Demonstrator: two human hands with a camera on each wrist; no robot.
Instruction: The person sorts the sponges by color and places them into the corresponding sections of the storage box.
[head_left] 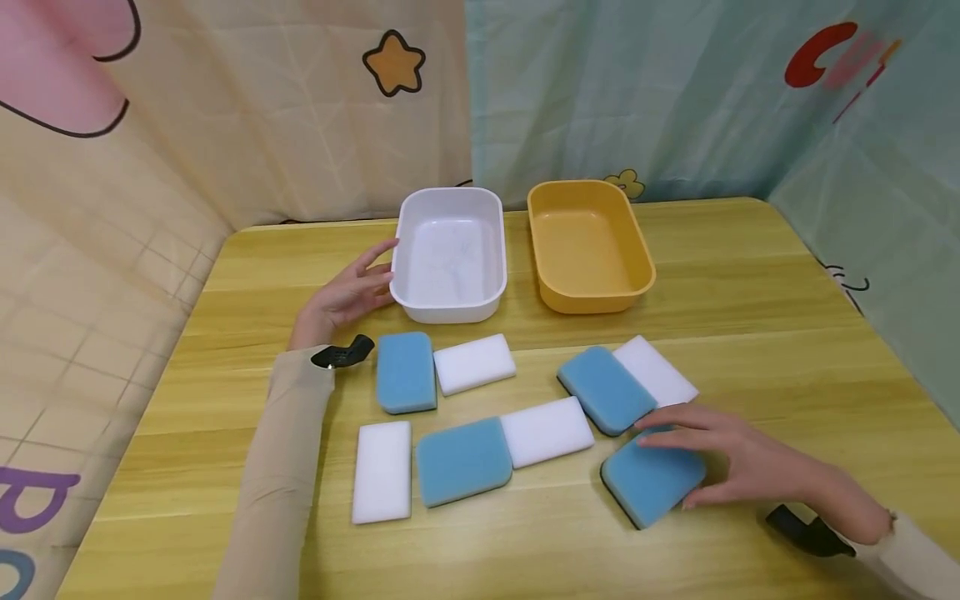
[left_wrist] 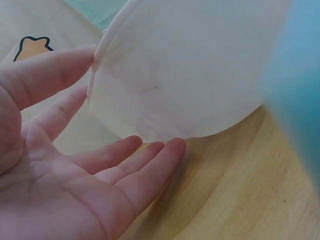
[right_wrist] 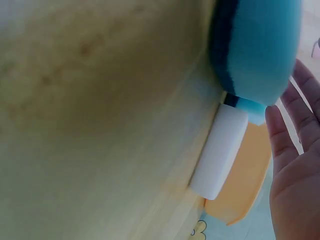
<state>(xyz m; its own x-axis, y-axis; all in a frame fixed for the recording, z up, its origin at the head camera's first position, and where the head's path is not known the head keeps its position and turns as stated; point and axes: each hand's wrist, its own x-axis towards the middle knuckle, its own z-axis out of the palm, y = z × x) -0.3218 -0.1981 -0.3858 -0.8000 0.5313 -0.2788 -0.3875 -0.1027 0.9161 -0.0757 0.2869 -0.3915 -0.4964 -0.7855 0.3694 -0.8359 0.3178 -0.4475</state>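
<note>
My left hand (head_left: 352, 292) is at the left side of a white plastic bin (head_left: 450, 313); its spread fingertips touch the bin's wall and rim, also seen in the left wrist view. My right hand (head_left: 723, 454) reaches over a blue sponge (head_left: 654, 477) with a dark underside, at the front right. Its fingers lie along the far edge and its thumb is by the near edge, not curled tightly round it. In the right wrist view the fingers are fairly straight beside the sponge (right_wrist: 265, 50). Another blue sponge (head_left: 606, 390) lies just beyond these fingertips.
A yellow bin (head_left: 596, 302) stands right of the white one. Between the hands lie blue sponges (head_left: 407, 372) (head_left: 463, 461) and white sponge blocks (head_left: 382, 472) (head_left: 475, 364) (head_left: 547, 431); one more white block (head_left: 655, 371) is farther right. Printed curtains (head_left: 300, 108) border the wooden table (head_left: 787, 317).
</note>
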